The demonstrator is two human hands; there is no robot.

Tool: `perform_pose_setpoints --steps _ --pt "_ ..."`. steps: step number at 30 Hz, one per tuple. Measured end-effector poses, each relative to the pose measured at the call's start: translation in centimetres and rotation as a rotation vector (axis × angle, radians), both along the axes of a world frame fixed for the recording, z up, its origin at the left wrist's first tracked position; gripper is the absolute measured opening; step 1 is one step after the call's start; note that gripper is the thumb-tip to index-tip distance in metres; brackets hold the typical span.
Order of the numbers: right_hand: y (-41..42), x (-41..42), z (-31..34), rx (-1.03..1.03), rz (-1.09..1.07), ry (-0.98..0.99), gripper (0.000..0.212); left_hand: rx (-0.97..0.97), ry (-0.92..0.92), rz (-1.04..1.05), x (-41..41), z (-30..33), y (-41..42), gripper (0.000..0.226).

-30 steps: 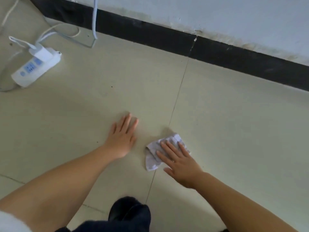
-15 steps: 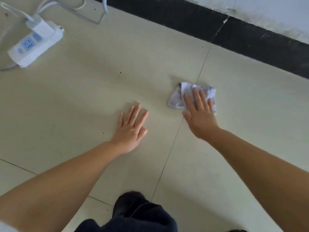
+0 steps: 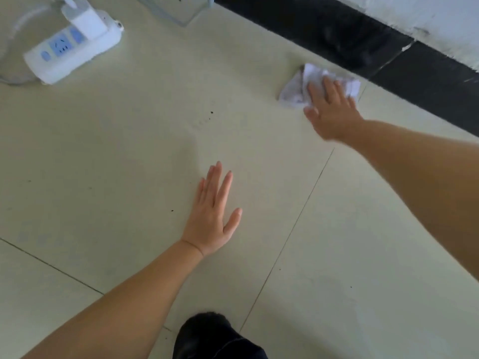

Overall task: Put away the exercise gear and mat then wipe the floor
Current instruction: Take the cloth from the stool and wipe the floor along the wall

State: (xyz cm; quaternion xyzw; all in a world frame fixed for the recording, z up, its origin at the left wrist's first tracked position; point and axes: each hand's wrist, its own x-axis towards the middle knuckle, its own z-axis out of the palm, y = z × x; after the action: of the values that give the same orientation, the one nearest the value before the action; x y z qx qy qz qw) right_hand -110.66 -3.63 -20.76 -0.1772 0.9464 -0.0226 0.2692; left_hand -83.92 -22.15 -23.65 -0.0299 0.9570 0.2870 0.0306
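I see my right hand (image 3: 331, 110) laid flat with straight fingers on a crumpled white cloth (image 3: 298, 89), pressing it to the pale tiled floor (image 3: 155, 141) just beside the black skirting (image 3: 337, 29); the cloth sticks out from under the fingers toward the left and the far side. My left hand (image 3: 211, 216) is released and spread flat on the floor, well apart from the cloth and nearer to me. No container is in my view; a white power strip (image 3: 70, 53) with a white adapter (image 3: 86, 22) plugged into it lies far left.
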Motion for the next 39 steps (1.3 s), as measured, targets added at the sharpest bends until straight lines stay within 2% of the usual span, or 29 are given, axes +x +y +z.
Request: perform_pose_setpoints --steps 2,4,8,10,13,14,16,18,20,22,24,28,31,33,35,37,39 --pt "-2.0 -1.0 0.4 -0.007 -0.144 -0.012 0.057 0.015 -0.014 0.050 0.0 0.1 0.1 0.069" --pt "-3.3 2.3 -0.4 -0.055 -0.077 0.028 0.059 0.041 -0.017 0.068 -0.2 0.3 0.1 0.070" --pt "-2.2 16.7 -1.1 -0.258 0.446 0.068 0.063 0.202 0.006 0.173 -0.3 0.5 0.1 0.069" --pt "0.1 21.9 -0.9 -0.260 0.727 0.007 0.059 0.253 0.017 0.239 -0.4 0.5 0.3 0.070" --pt "1.3 18.8 -1.5 -0.267 1.045 -0.047 0.054 0.244 0.061 0.225 -0.3 0.4 0.4 0.068" --pt "0.8 16.0 -1.7 -0.284 1.032 -0.043 0.053 0.220 0.076 0.205 -0.4 0.3 0.3 0.068" --pt "-0.9 8.7 -1.7 -0.273 0.728 0.010 0.057 0.194 0.080 0.175 -0.3 0.1 0.3 0.068" --pt "-1.9 0.8 -1.7 -0.055 0.309 0.035 0.062 0.198 0.050 0.183 -0.3 0.2 0.3 0.068" --pt "-2.6 -4.2 -0.6 0.064 0.101 -0.018 0.083 0.174 0.015 0.180 -0.4 0.3 0.3 0.067" --pt "-2.7 -3.8 -0.5 0.074 0.089 -0.048 0.080 0.124 0.003 0.163 -0.4 0.2 0.4 0.066" --pt "-2.5 1.5 -0.6 -0.027 0.152 0.020 0.079 0.102 0.005 0.164 -0.6 0.2 0.5 0.066" --pt "-0.3 21.0 -0.6 -0.191 0.264 0.105 0.064 0.087 0.016 0.172 -0.7 0.1 0.3 0.066" --pt "3.1 31.8 0.4 -0.220 0.431 0.012 0.059 -0.010 0.011 0.114 -0.7 -0.4 0.4 0.062" --pt "5.4 31.5 -0.1 -0.265 0.613 -0.046 0.049 -0.171 0.008 0.067 -0.7 -0.9 0.6 0.056" --pt "6.8 27.2 -0.9 -0.214 0.656 -0.014 0.048 -0.322 0.006 0.044 -0.8 -1.4 0.8 0.054" --pt "8.0 21.1 -1.5 -0.172 0.400 0.132 0.051 -0.385 0.016 0.042 -0.7 -1.7 1.0 0.053" --pt "9.2 14.2 -1.0 -0.096 0.004 0.187 0.055 -0.401 0.027 0.050 -0.7 -1.6 1.1 0.051"
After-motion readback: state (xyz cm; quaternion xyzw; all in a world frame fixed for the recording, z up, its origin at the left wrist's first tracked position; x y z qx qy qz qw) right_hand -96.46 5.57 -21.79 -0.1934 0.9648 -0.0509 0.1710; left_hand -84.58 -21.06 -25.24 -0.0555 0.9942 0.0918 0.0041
